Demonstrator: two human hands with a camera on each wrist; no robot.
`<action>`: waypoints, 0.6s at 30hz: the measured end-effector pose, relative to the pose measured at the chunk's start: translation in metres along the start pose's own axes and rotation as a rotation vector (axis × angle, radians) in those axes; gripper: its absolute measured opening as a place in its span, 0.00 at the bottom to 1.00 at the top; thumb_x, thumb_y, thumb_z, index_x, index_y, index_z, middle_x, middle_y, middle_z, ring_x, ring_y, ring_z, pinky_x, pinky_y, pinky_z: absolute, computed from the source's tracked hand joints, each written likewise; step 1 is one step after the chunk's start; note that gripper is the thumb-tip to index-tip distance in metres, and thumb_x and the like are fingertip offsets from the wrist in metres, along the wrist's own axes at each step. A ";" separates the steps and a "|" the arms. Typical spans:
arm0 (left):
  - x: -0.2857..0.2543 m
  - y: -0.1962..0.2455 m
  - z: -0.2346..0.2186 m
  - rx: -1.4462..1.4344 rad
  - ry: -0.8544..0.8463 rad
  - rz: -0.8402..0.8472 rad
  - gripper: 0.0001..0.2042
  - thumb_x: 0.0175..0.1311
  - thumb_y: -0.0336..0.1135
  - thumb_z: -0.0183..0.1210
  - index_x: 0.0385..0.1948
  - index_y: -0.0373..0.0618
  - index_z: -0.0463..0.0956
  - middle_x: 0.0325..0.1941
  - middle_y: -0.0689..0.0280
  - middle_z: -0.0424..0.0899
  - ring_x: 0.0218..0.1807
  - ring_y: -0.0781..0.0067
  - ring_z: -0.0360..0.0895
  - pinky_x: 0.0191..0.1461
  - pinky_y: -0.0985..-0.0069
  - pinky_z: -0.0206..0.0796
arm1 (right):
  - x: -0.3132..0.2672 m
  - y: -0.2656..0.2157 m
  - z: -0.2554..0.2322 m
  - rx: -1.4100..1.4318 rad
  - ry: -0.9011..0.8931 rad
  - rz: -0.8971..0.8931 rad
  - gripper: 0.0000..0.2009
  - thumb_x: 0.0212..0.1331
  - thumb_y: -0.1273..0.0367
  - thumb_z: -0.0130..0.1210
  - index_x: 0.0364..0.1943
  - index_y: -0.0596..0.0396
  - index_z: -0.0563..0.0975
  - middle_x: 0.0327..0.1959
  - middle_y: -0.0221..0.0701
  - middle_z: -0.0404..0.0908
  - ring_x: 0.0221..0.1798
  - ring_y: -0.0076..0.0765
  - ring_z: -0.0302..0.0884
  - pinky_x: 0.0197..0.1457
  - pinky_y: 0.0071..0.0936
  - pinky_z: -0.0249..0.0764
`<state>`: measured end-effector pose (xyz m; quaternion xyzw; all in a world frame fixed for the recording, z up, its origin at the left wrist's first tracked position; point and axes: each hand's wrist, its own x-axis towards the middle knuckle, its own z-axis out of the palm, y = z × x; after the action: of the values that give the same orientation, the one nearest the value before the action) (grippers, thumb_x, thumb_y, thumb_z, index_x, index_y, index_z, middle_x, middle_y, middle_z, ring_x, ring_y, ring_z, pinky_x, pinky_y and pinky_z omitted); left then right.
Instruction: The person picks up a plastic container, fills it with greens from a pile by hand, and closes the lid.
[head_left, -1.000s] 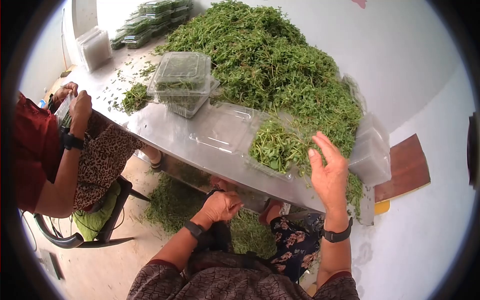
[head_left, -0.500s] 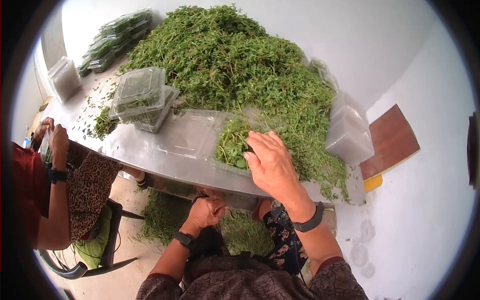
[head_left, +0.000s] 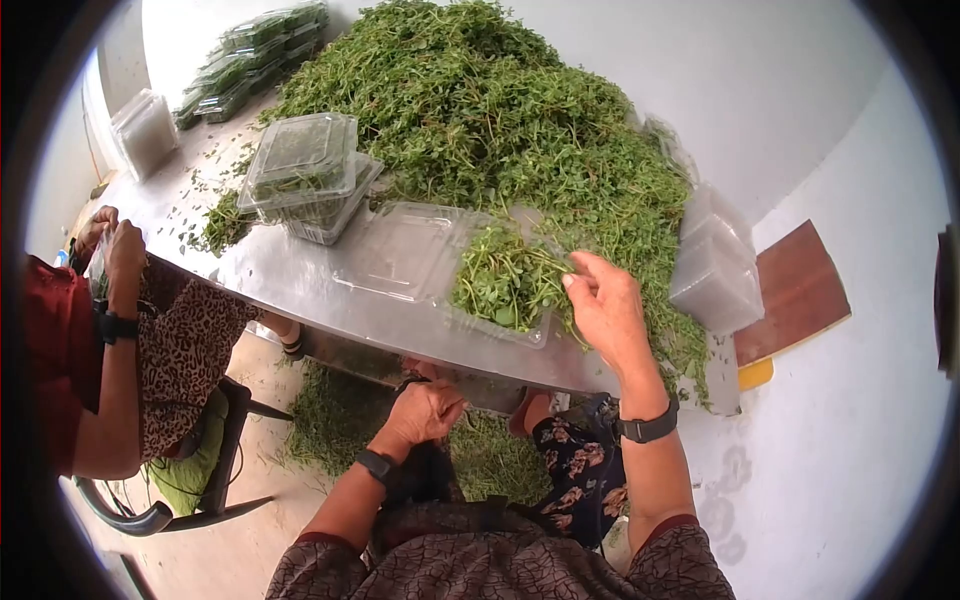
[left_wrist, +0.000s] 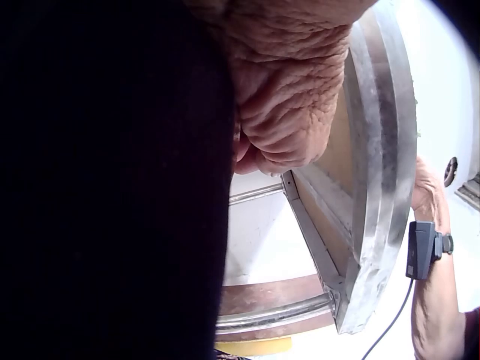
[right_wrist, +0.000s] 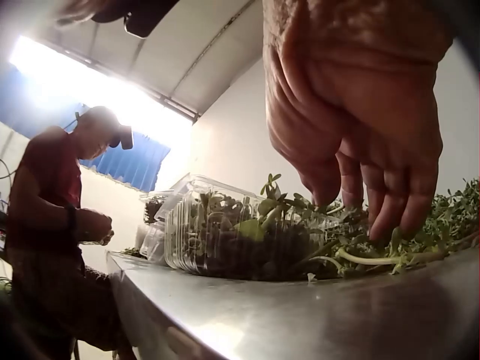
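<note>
My right hand (head_left: 612,315) is at the right end of an open clear plastic clamshell box (head_left: 400,252) on the metal table. Leafy greens (head_left: 505,280) heap up in the box's base, and its lid lies folded back to the left. In the right wrist view the fingers point down among loose stems (right_wrist: 367,260) beside the box, the thumb apart from them. My left hand (head_left: 425,410) rests low in front of the table edge, fingers loosely curled, with nothing visible in it. A dark shape hides much of the left wrist view.
A large mound of greens (head_left: 470,110) covers the back of the table (head_left: 300,290). Closed filled boxes (head_left: 305,165) stand left of the open one. Stacked empty boxes (head_left: 715,265) are at the right end. Another person (head_left: 70,350) sits at the left, handling a box.
My right hand came in over the greens in the box, then drew back right to the box's edge, fingers bending down toward the stems. The left hand stays low, and the head view shifted.
</note>
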<state>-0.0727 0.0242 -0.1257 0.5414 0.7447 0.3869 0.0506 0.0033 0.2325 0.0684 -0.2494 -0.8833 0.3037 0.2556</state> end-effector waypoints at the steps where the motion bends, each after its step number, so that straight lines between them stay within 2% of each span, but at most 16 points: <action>1: 0.001 0.001 -0.001 -0.032 -0.008 -0.005 0.07 0.54 0.38 0.58 0.24 0.46 0.77 0.26 0.61 0.79 0.29 0.56 0.78 0.32 0.65 0.72 | 0.001 0.001 0.001 0.001 -0.001 -0.003 0.17 0.55 0.69 0.55 0.49 0.62 0.75 0.37 0.47 0.82 0.37 0.42 0.81 0.43 0.34 0.73; 3: 0.001 0.003 -0.002 -0.018 -0.006 -0.015 0.07 0.54 0.38 0.57 0.24 0.46 0.77 0.26 0.61 0.79 0.29 0.56 0.78 0.32 0.65 0.72 | 0.004 -0.003 0.002 0.000 -0.002 -0.008 0.14 0.56 0.73 0.54 0.46 0.65 0.77 0.38 0.46 0.82 0.36 0.32 0.79 0.40 0.27 0.73; 7: 0.000 0.000 -0.001 -0.003 -0.003 -0.026 0.07 0.55 0.38 0.57 0.23 0.46 0.77 0.26 0.61 0.79 0.29 0.56 0.78 0.32 0.65 0.71 | 0.013 -0.007 0.000 0.056 -0.034 0.058 0.11 0.54 0.73 0.55 0.41 0.64 0.79 0.37 0.42 0.82 0.34 0.33 0.79 0.39 0.27 0.73; 9: 0.000 0.000 -0.001 -0.003 -0.001 -0.028 0.07 0.55 0.38 0.57 0.23 0.46 0.77 0.26 0.61 0.78 0.29 0.56 0.78 0.32 0.65 0.71 | 0.011 -0.016 -0.002 -0.073 0.069 -0.089 0.08 0.51 0.74 0.57 0.35 0.61 0.81 0.36 0.39 0.83 0.35 0.39 0.79 0.39 0.30 0.73; 10: -0.001 0.000 -0.001 -0.005 -0.003 -0.028 0.07 0.55 0.38 0.57 0.23 0.46 0.76 0.26 0.61 0.78 0.29 0.56 0.78 0.32 0.65 0.71 | 0.011 -0.016 -0.001 -0.072 0.066 -0.090 0.08 0.51 0.74 0.57 0.35 0.61 0.81 0.36 0.39 0.83 0.35 0.39 0.79 0.39 0.30 0.73; 12: 0.000 0.002 -0.002 -0.012 0.000 -0.021 0.07 0.55 0.38 0.57 0.23 0.45 0.76 0.26 0.61 0.78 0.29 0.56 0.77 0.33 0.64 0.71 | 0.010 -0.016 0.000 -0.203 0.117 -0.394 0.07 0.47 0.76 0.57 0.31 0.59 0.82 0.36 0.36 0.82 0.41 0.43 0.77 0.46 0.35 0.71; 13: 0.001 0.002 -0.003 -0.019 0.004 -0.012 0.07 0.55 0.37 0.57 0.23 0.45 0.76 0.27 0.61 0.78 0.29 0.56 0.77 0.33 0.64 0.71 | 0.008 -0.018 -0.001 -0.203 0.115 -0.395 0.07 0.47 0.76 0.57 0.31 0.59 0.82 0.36 0.36 0.82 0.41 0.43 0.77 0.46 0.35 0.71; 15: 0.001 0.002 -0.002 -0.021 0.001 -0.017 0.07 0.55 0.37 0.57 0.22 0.45 0.76 0.27 0.61 0.78 0.29 0.56 0.77 0.33 0.64 0.71 | 0.005 -0.025 -0.001 -0.361 0.088 -0.602 0.05 0.45 0.75 0.56 0.27 0.60 0.81 0.37 0.36 0.82 0.49 0.44 0.74 0.56 0.42 0.65; 18: 0.000 0.002 -0.003 -0.019 -0.002 -0.021 0.08 0.54 0.37 0.57 0.22 0.45 0.75 0.26 0.61 0.78 0.29 0.56 0.77 0.32 0.64 0.71 | 0.006 -0.019 0.001 -0.318 0.005 -0.687 0.06 0.45 0.76 0.54 0.28 0.60 0.81 0.36 0.37 0.82 0.51 0.48 0.72 0.59 0.45 0.62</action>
<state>-0.0726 0.0233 -0.1223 0.5336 0.7465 0.3930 0.0603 -0.0075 0.2226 0.0820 0.0240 -0.9510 0.0589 0.3027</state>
